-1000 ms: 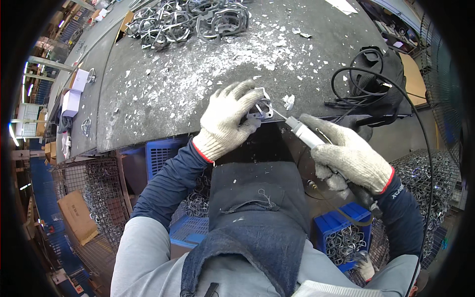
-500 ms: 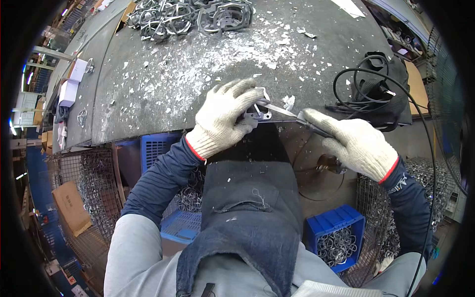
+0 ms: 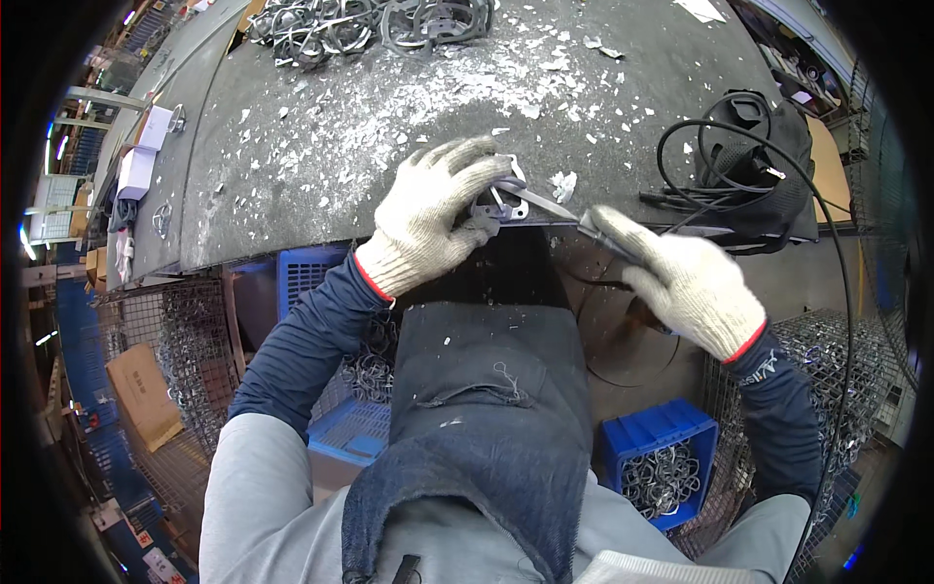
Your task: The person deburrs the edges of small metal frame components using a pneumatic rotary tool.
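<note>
White knit gloves with red cuffs cover both hands. At the near edge of the dark workbench, my left hand is closed around a small silver metal frame with openings in it. Part of this frame is hidden by the glove's fingers. My right hand grips the handle of a narrow, flat metal file. The file slants up and left from that hand, and its far end lies against the metal frame, crossing an opening.
Pale flakes litter the bench. Metal frames are piled at its far side. A black bag with a looping cable lies at the right. Below stand a blue bin of metal parts and wire cages.
The file lies further across the metal frame, and more of the frame shows beyond my left fingers. My right hand has shifted slightly left. The whole view has moved a little.
</note>
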`<state>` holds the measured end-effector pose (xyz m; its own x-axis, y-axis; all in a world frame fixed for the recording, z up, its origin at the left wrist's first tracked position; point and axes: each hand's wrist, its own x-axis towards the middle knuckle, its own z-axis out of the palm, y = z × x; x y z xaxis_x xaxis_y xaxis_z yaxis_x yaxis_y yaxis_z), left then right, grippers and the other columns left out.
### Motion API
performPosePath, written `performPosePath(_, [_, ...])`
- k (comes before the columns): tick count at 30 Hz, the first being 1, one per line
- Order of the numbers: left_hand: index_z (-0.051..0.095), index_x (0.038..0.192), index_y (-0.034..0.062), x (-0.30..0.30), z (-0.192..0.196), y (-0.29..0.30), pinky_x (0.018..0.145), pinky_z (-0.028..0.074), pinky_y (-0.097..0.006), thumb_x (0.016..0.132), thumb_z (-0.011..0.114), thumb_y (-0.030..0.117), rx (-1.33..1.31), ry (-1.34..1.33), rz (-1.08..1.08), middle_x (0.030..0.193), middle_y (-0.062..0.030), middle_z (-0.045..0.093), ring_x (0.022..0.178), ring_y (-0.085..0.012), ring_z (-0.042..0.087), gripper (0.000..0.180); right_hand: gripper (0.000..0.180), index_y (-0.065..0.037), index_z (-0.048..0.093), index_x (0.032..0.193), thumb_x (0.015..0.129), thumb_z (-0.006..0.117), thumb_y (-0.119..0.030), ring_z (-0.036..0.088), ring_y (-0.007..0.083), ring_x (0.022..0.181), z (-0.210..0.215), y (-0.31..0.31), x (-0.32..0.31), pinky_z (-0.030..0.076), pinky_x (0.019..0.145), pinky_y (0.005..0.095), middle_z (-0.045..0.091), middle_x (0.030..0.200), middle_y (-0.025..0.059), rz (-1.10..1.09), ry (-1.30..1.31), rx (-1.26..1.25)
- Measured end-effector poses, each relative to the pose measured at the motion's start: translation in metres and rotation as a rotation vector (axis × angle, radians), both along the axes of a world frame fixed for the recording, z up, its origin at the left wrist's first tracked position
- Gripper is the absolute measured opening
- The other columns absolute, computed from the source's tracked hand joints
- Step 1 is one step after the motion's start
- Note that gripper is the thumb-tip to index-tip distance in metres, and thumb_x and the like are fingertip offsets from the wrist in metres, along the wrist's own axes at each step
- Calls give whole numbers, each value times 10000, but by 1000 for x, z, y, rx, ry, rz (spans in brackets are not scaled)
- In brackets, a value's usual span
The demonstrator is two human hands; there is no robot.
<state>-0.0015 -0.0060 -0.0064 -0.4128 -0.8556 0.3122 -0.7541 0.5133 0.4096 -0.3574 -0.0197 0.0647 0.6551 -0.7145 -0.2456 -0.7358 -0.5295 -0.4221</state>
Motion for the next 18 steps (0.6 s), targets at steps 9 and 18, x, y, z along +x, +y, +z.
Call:
performPosePath(9, [676, 1559, 166, -6, 4, 7, 1247, 466, -580, 747, 946, 172, -8, -34, 74, 1598, -152, 666, 1499, -417, 617, 856, 847, -198, 258, 1877, 1109, 612, -150, 618, 104, 609, -15, 82, 20, 525, 514, 275, 652, 842, 38, -652, -546, 1122])
performPosePath(18, [642, 1595, 15, -8, -3, 9, 1263, 484, -546, 679, 999, 103, -76, 63, 110, 1567, -220, 694, 1466, -436, 648, 987, 941, -145, 108, 1885, 1083, 600, -171, 533, 134, 475, -24, 103, 36, 474, 421, 300, 624, 751, 89, -753, -975, 1449])
